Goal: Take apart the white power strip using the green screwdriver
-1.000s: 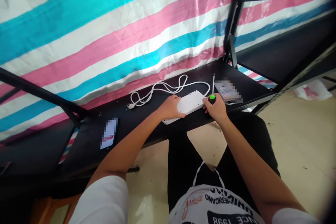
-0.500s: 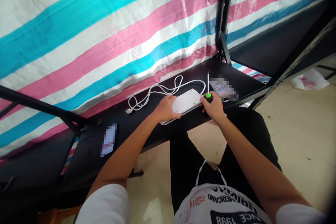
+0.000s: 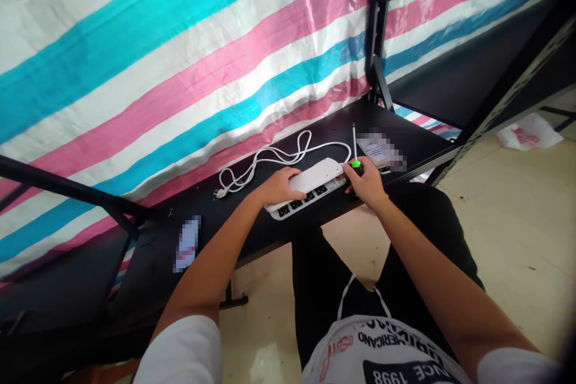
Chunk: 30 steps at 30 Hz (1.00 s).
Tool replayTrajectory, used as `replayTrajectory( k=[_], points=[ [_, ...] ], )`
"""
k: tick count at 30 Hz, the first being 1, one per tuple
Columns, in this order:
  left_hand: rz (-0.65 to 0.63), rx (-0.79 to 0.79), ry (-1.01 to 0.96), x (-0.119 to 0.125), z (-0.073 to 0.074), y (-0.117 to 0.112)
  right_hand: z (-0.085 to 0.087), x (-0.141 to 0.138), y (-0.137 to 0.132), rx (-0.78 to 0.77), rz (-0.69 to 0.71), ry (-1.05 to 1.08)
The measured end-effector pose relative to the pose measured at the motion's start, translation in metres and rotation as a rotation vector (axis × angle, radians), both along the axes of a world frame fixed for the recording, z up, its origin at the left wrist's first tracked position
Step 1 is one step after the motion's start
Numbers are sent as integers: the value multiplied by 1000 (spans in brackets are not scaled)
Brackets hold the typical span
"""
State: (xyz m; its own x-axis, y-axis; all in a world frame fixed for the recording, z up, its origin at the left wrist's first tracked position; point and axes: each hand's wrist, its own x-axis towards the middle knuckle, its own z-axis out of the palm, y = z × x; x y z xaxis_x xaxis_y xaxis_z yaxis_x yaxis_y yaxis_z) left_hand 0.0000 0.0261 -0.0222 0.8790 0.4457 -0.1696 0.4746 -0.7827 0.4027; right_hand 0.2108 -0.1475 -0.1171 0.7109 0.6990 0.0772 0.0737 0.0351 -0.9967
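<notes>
One white cover [image 3: 317, 175] sits tilted between the two hands, over a white base [image 3: 303, 203] whose row of black inserts [image 3: 320, 190] shows along the side nearer the person. The left hand [image 3: 282, 185] grasps the cover's left end, thumb on the near side and fingers across the top. The right hand [image 3: 368, 181], at the other end, is closed round a screwdriver [image 3: 356, 164] with a bright green collar; its metal shaft points up and away above the knuckles, while the fingertips meet the end of the cover.

Beyond both hands a white cord [image 3: 330, 143] loops from near the right fingertips over to a plug [image 3: 221, 193] lying left of the left hand. Just past the right hand, on its outer side, is a flat, blurred-out object [image 3: 381, 153]. Well to the left of the left hand, near the forearm, lies a phone-like slab [image 3: 187, 244], its face pixelated. All this rests on a black shelf [image 3: 216, 222]. Farther beyond the hands hangs a striped sheet [image 3: 202, 84].
</notes>
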Motion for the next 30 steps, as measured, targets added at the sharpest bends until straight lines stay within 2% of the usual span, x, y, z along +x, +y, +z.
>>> replayTrajectory(
  k=[12, 16, 22, 26, 30],
  points=[
    [-19, -219, -3, 5, 8, 27, 5, -3, -1, -36, -1, -24],
    [-39, -320, -25, 6, 17, 40, 4, -3, -1, -34, -2, -38],
    [-18, -262, 3, 12, 36, 45, 1, -3, 0, -19, -4, -41],
    [-11, -279, -9, 12, 41, 46, -2, -3, 0, -10, -10, -29],
    [-10, -277, -17, 3, 46, 52, -4, -2, 0, -16, -23, -36]
  ],
)
